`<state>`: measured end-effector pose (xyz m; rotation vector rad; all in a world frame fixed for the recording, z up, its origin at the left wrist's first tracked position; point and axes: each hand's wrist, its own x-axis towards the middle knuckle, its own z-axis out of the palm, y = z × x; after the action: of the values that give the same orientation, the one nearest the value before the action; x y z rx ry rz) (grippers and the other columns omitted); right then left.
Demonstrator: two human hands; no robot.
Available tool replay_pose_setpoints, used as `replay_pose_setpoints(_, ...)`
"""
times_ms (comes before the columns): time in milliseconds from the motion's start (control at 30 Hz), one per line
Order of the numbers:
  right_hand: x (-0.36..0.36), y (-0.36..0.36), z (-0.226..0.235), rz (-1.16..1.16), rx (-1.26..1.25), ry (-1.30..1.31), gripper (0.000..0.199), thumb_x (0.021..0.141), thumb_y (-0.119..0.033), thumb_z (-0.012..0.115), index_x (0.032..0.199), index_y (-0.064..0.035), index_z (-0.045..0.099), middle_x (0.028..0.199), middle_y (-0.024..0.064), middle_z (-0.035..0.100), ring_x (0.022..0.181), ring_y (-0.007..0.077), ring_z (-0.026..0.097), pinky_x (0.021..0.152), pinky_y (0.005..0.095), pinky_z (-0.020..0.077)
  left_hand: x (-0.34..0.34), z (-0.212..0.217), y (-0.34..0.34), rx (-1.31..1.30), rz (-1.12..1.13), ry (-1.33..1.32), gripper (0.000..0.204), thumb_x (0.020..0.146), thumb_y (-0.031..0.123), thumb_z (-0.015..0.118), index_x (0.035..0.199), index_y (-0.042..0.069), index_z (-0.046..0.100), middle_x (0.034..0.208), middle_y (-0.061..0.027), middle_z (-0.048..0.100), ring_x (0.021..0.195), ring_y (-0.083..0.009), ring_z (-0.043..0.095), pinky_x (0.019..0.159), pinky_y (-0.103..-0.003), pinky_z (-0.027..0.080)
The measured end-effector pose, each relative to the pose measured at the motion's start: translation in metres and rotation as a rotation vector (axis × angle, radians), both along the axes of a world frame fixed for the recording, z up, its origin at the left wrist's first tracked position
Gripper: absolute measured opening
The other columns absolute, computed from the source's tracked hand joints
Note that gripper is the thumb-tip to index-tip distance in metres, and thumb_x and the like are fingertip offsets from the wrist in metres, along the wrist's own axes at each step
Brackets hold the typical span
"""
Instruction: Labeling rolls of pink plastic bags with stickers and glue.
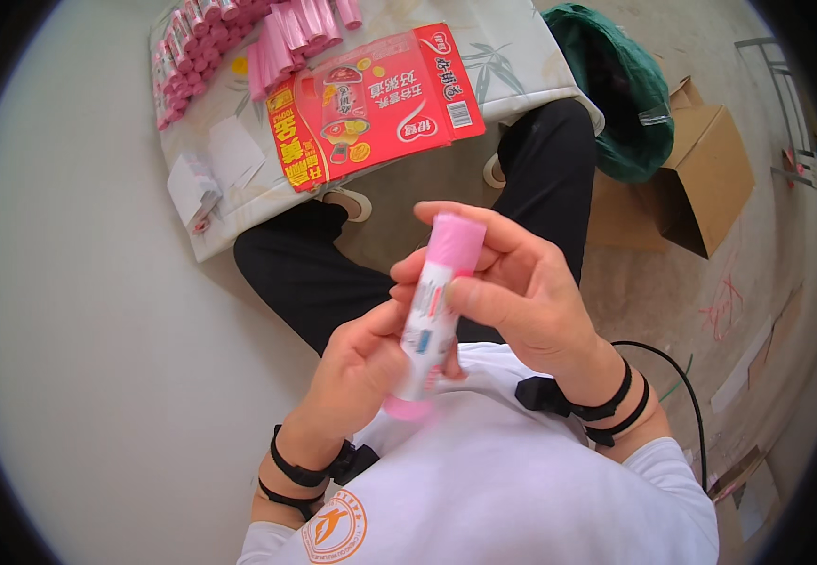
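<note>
**Controller:** Report the item and the hold on it.

**Operator:** From my remote station I find a slim pink-and-white tube (432, 315) in front of the chest, off the table. The left hand (361, 365) is closed around its near half, thumb across the body. The right hand (538, 299) is closed around the far half, thumb against the white section, forefinger reaching over the pink end.

**Controller:** Orientation?

**Operator:** The long axis runs near to far, its far end leaning right. The tube lies left of the right palm and to the right of the left palm. The right hand is the nearer to the far pink end, the left to the near pink rim, which is blurred. I cannot tell which end stands higher.

**Controller:** Edges and room?

**Operator:** The cloth-covered table (542, 68) is beyond the hands; its near edge slants, closer at the left. A red printed carton panel (385, 108) reaches that edge. Stacked pink tubes (203, 56) occupy the far left, with white paper slips (236, 155) nearer. The knees are parted, so I judge the gap between them the freest way outward. To the right I note a green bag (651, 155), an opened cardboard box (724, 160) and a black cable (696, 405) beside the right forearm.
</note>
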<state>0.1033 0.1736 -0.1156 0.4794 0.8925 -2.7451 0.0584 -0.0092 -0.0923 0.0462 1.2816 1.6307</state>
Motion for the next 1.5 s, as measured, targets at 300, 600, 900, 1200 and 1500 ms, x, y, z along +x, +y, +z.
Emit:
replay_pose_setpoints(300, -0.006, -0.007, 0.002, -0.019, -0.04, 0.151, 0.044, 0.086, 0.0, 0.063, 0.127, 0.0041, 0.048, 0.106, 0.0185, 0.065, 0.102, 0.0212, 0.064, 0.089, 0.0347, 0.0524, -0.003, 0.004, -0.004, 0.27, 0.086, -0.498, 0.052, 0.103, 0.045, 0.03, 0.116, -0.003, 0.045, 0.086, -0.013, 0.053, 0.049, -0.0091, 0.045, 0.042, -0.023, 0.038)
replay_pose_setpoints(600, -0.006, -0.016, 0.009, -0.065, 0.302, 0.101, 0.027, 0.081, -0.001, 0.056, 0.107, 0.0023, 0.051, 0.089, 0.0178, 0.068, 0.096, 0.0279, 0.067, 0.099, 0.0478, 0.0471, -0.013, 0.016, -0.007, 0.187, -0.005, -0.569, 0.054, 0.102, 0.047, 0.034, 0.11, -0.004, 0.049, 0.082, -0.0095, 0.053, 0.048, -0.0069, 0.042, 0.042, -0.022, 0.034)
replay_pose_setpoints(900, -0.017, -0.031, -0.008, -0.169, 0.327, -0.031, 0.033, 0.094, -0.02, 0.06, 0.114, 0.0047, 0.051, 0.089, 0.0172, 0.068, 0.088, 0.0247, 0.068, 0.089, 0.0411, 0.0537, -0.009, 0.005, 0.005, 0.155, 0.085, -0.595, 0.058, 0.101, 0.053, 0.031, 0.105, -0.001, 0.05, 0.082, -0.0075, 0.053, 0.047, -0.0074, 0.041, 0.042, -0.023, 0.035)
replay_pose_setpoints(1200, -0.052, -0.017, -0.046, 0.001, 0.184, 0.018, 0.051, 0.094, -0.026, 0.06, 0.132, 0.0027, 0.044, 0.095, 0.0161, 0.068, 0.089, 0.0235, 0.068, 0.071, 0.03, 0.0567, -0.023, -0.038, 0.009, 0.194, 0.17, -0.329, 0.037, 0.101, 0.034, 0.044, 0.115, 0.001, 0.05, 0.096, -0.0059, 0.057, 0.078, -0.0113, 0.058, 0.064, -0.026, 0.052)
replay_pose_setpoints(1500, -0.068, -0.015, -0.061, -0.018, -0.081, -0.024, 0.066, 0.096, -0.057, 0.039, 0.126, 0.0, 0.051, 0.108, 0.0198, 0.065, 0.097, 0.0252, 0.067, 0.084, 0.0358, 0.0542, -0.022, -0.057, -0.009, 0.233, 0.167, -0.186, 0.038, 0.102, 0.024, 0.043, 0.13, 0.0, 0.045, 0.106, -0.0079, 0.057, 0.083, -0.0119, 0.054, 0.073, -0.027, 0.046)
